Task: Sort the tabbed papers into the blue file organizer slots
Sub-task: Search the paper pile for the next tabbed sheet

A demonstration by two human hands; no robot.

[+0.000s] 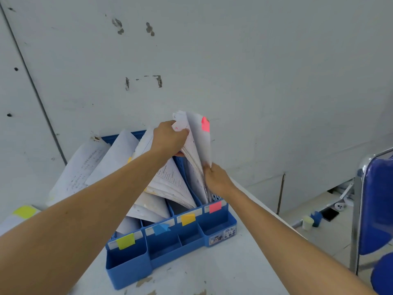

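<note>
- You are filing into the rightmost slot of the blue plastic file organizer (pixel 127 267), the slot marked with a pink sticky tab (pixel 215 207). The organizer stands on the white bench (pixel 212 273), close to the wall.
- Your left hand (pixel 169 139) has its grip closed round the top of the sheaf of white papers (pixel 192 158) standing in that slot, and holds it over to the left.
- Your right hand (pixel 217 179) pinches the lower edge of a white sheet with a pink tab (pixel 200 143) at its top corner. The sheet stands upright just right of the sheaf. Its bottom end is hidden, so whether it is seated cannot be told.
- The step in hand looks like seating this sheet in its matching slot.
- Next, keep the gap open, slide the sheet straight down so it does not buckle, then loosen both grips.
- The slots with the yellow label (pixel 126 241), blue label (pixel 160 228) and orange label (pixel 188 219) already hold leaning papers.
- A paper with a yellow tab (pixel 10 222) lies at the far left and is likely next.
</note>
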